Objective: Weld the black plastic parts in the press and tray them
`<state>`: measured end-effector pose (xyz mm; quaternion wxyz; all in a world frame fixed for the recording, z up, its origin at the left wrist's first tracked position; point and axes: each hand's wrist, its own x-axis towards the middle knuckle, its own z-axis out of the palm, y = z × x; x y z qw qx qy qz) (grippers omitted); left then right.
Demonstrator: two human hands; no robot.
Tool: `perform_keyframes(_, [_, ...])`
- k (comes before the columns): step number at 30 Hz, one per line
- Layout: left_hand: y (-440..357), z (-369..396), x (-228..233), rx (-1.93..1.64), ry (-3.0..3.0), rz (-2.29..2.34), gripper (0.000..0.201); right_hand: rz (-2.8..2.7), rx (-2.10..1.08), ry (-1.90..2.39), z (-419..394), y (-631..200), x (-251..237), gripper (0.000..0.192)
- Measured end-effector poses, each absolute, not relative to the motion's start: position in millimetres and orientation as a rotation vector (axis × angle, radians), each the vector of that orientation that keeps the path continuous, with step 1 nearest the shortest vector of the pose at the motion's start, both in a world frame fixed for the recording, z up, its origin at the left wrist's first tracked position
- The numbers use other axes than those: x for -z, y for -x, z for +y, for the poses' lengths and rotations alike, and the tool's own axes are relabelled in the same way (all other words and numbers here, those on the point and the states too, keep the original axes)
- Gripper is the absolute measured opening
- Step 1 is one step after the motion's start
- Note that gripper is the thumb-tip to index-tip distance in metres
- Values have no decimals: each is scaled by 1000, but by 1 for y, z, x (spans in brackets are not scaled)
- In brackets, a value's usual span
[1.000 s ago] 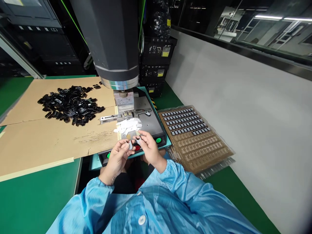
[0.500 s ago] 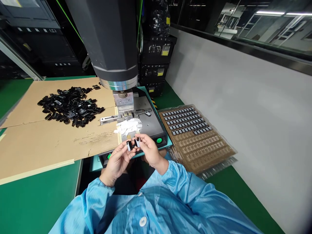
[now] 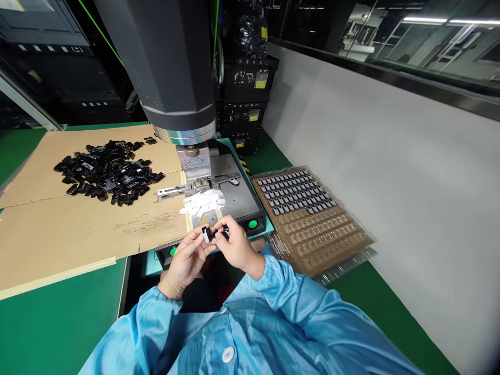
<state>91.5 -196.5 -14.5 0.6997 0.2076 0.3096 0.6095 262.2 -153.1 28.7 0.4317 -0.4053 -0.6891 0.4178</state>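
Both hands meet near the press's front edge: the left hand (image 3: 186,259) and right hand (image 3: 235,246) pinch one small black-and-white part (image 3: 208,234) between fingertips. Two green buttons (image 3: 252,224) flank them. One pile of black parts (image 3: 105,171) lies far left, one tray (image 3: 312,219) right. No writing is legible.

sleeves (image 3: 164,323): light blue, shiny | front: white button (image 3: 227,354)

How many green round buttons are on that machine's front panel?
2: one green button at the panel's right end, another green button at the left end, partly behind the left hand. Any others are hidden by the hands.
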Motion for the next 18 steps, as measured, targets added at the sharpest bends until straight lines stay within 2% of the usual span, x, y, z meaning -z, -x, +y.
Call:
perform_keyframes(6, [-98, -197, 17, -1494, -643, 879, 35, -1730, -935, 1023, -153, -256, -30, 9])
perform_keyframes(11, [-101, -198, 23, -1637, -995, 1108, 34, -1735, -891, 1059, -150, -259, -25, 9])
perform_keyframes(18, [-98, -201, 28, -1636, -1243, 1229, 32, -1749, -861, 1079, -150, -260, -24, 11])
